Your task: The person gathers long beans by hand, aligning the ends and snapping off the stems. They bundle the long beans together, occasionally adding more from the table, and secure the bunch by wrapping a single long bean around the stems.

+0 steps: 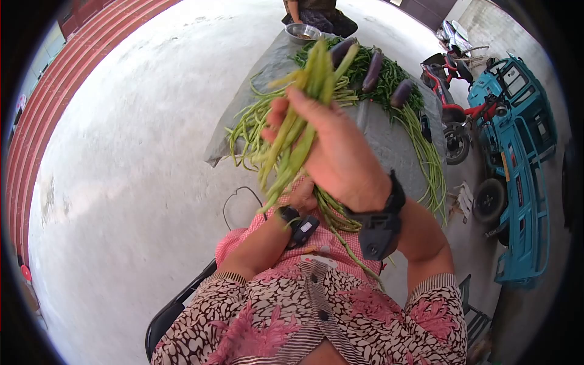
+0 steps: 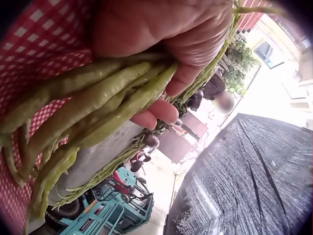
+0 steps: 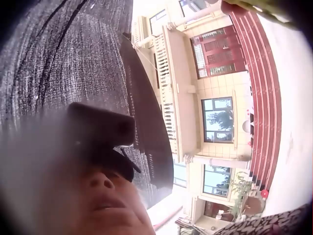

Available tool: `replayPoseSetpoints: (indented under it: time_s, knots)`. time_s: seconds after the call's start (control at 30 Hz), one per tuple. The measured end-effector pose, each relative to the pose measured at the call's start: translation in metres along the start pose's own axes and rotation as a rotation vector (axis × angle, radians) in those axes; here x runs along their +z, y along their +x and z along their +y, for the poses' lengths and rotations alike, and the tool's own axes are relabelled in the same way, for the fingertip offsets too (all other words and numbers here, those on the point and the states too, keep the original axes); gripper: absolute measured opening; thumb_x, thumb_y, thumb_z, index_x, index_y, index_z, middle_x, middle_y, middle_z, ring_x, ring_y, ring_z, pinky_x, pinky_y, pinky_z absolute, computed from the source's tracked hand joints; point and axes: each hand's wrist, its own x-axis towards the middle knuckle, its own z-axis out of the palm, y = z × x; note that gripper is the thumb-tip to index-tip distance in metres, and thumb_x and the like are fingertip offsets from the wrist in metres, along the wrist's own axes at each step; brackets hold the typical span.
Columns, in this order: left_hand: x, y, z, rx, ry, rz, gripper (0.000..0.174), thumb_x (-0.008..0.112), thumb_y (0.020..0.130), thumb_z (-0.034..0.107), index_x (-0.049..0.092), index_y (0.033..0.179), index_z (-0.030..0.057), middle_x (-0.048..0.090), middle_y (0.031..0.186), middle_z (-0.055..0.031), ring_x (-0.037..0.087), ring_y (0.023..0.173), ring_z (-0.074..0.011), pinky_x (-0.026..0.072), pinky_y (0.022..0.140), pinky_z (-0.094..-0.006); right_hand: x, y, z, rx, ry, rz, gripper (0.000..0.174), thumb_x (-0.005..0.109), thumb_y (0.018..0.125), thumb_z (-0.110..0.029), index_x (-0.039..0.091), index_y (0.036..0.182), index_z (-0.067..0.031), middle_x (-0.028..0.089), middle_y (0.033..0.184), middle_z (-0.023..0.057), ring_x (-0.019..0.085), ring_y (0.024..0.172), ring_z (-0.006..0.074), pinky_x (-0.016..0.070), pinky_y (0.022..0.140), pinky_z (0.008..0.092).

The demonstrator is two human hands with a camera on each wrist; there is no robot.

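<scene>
In the head view my right hand (image 1: 340,149) is raised over the lap and grips a bunch of green beans (image 1: 295,143), thumb across the pods. The bunch slants, with one end up towards the table and the other down at the lap. My left hand (image 1: 302,196) is lower, at the checked apron (image 1: 243,240), partly hidden behind the bunch. In the left wrist view the left hand (image 2: 171,32) holds several thick green beans (image 2: 98,100) under its curled fingers. More long beans (image 1: 337,216) lie across the lap.
A grey-covered table (image 1: 371,121) ahead bears loose beans (image 1: 249,125), leafy greens (image 1: 389,79), an eggplant (image 1: 372,72) and a metal bowl (image 1: 302,33). Another person (image 1: 319,15) is at its far end. A teal three-wheeled vehicle (image 1: 517,170) stands at right; red steps (image 1: 67,91) are left.
</scene>
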Motion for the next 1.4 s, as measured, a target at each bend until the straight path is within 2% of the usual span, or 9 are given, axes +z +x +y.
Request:
replayPoseSetpoints:
  time_s: [0.13,0.4,0.53,0.7,0.83,0.87,0.97,1.1,1.4]
  knots:
    - [0.078,-0.072,0.012,0.094,0.017,0.077,0.015,0.057,0.093,0.011,0.054,0.105,0.0036,0.06,0.122,-0.015,0.063,0.077,-0.0211,0.0553,0.074,-0.0382,-0.013,0.011,0.005,0.043,0.167,0.05,0.016,0.053,0.098,-0.019,0.054,0.111,-0.0095,0.057,0.091,0.0035,0.058,0.087,0.0176,0.0482,0.094,0.0469]
    - [0.018,-0.03,0.018,0.332,-0.067,-0.138,0.013,0.06,0.09,0.009,0.054,0.101,0.0123,0.05,0.137,-0.0014,0.056,0.073,-0.0183,0.0523,0.069,-0.0376,-0.191,0.09,-0.007,-0.21,0.363,0.355,0.006,0.054,0.097,-0.014,0.054,0.101,-0.0098,0.058,0.092,0.0031,0.058,0.084,0.017,0.0442,0.098,0.0487]
    - [0.029,-0.042,0.031,0.346,-0.12,0.02,0.026,0.062,0.091,0.011,0.053,0.115,0.0146,0.056,0.084,-0.0043,0.058,0.072,-0.0204,0.0525,0.069,-0.0369,-0.271,0.087,0.002,-0.167,0.507,0.717,0.013,0.057,0.095,-0.011,0.05,0.105,-0.0066,0.057,0.097,0.0062,0.058,0.088,0.0209,0.0498,0.089,0.0384]
    - [0.041,-0.056,0.032,0.391,-0.042,0.03,0.026,0.061,0.091,0.011,0.053,0.116,0.0137,0.058,0.087,-0.0049,0.058,0.075,-0.0197,0.0518,0.07,-0.035,-0.253,0.075,-0.024,-0.262,0.541,0.847,0.014,0.056,0.095,-0.01,0.049,0.104,-0.0035,0.057,0.098,0.0065,0.057,0.089,0.0212,0.0518,0.086,0.0344]
    - [0.069,-0.061,0.049,0.497,0.178,-0.074,0.026,0.059,0.09,0.011,0.052,0.115,0.0108,0.059,0.088,-0.0061,0.058,0.074,-0.0187,0.0516,0.069,-0.0337,-0.241,0.083,-0.051,-0.392,0.353,0.574,0.018,0.055,0.097,-0.018,0.051,0.112,-0.0093,0.056,0.096,0.0067,0.056,0.088,0.0206,0.0475,0.091,0.0397]
    - [0.069,-0.054,0.055,0.466,0.18,-0.06,0.026,0.059,0.09,0.012,0.052,0.115,0.0107,0.059,0.09,-0.006,0.058,0.074,-0.0185,0.0517,0.068,-0.0339,-0.256,0.099,-0.049,-0.459,0.262,0.573,0.041,0.059,0.095,-0.034,0.049,0.126,-0.009,0.056,0.098,0.0084,0.056,0.087,0.02,0.0431,0.095,0.043]
    - [0.063,-0.038,0.058,0.37,0.082,0.204,0.022,0.06,0.091,0.011,0.054,0.111,0.011,0.059,0.092,-0.0066,0.057,0.073,-0.0183,0.0519,0.067,-0.0342,-0.294,0.124,-0.04,0.062,0.057,0.865,0.044,0.061,0.091,-0.047,0.054,0.112,-0.0097,0.056,0.099,0.0055,0.056,0.092,0.0231,0.0337,0.1,0.0536]
    - [0.063,-0.029,0.058,0.384,-0.003,0.37,0.019,0.062,0.088,0.006,0.055,0.106,0.0083,0.06,0.091,-0.0072,0.057,0.073,-0.0187,0.0521,0.067,-0.034,-0.364,0.121,0.018,0.243,-0.273,0.973,0.053,0.065,0.089,-0.041,0.048,0.128,-0.008,0.05,0.127,0.0107,0.051,0.113,0.0251,0.0368,0.096,0.05]
    - [0.046,-0.031,0.057,0.194,-0.216,0.317,0.01,0.061,0.09,0.011,0.056,0.086,0.0029,0.059,0.074,-0.0049,0.056,0.063,-0.0156,0.0524,0.061,-0.029,-0.265,0.007,0.083,0.177,-0.965,0.148,0.058,0.065,0.087,-0.036,0.044,0.129,-0.0018,0.064,0.102,0.0119,0.064,0.092,0.0267,0.0486,0.084,0.0377]
